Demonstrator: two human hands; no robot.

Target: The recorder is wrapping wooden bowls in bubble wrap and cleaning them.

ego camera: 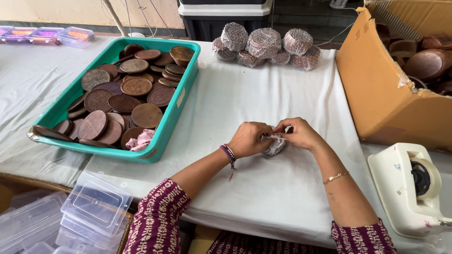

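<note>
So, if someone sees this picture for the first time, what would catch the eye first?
Probably the teal tray at the left, heaped with round brown discs. Next, in the middle of the white table, the left hand and right hand close together around a small bubble-wrapped piece. Behind them sits a cluster of wrapped bundles, and a cardboard box stands at the right.

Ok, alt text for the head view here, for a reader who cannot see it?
Both hands, left hand and right hand, fold bubble wrap around a small round piece on a white-clothed table. A teal tray of brown carved discs sits to the left, wrapped bundles lie at the far edge, and a cardboard box and white tape dispenser stand right.
</note>
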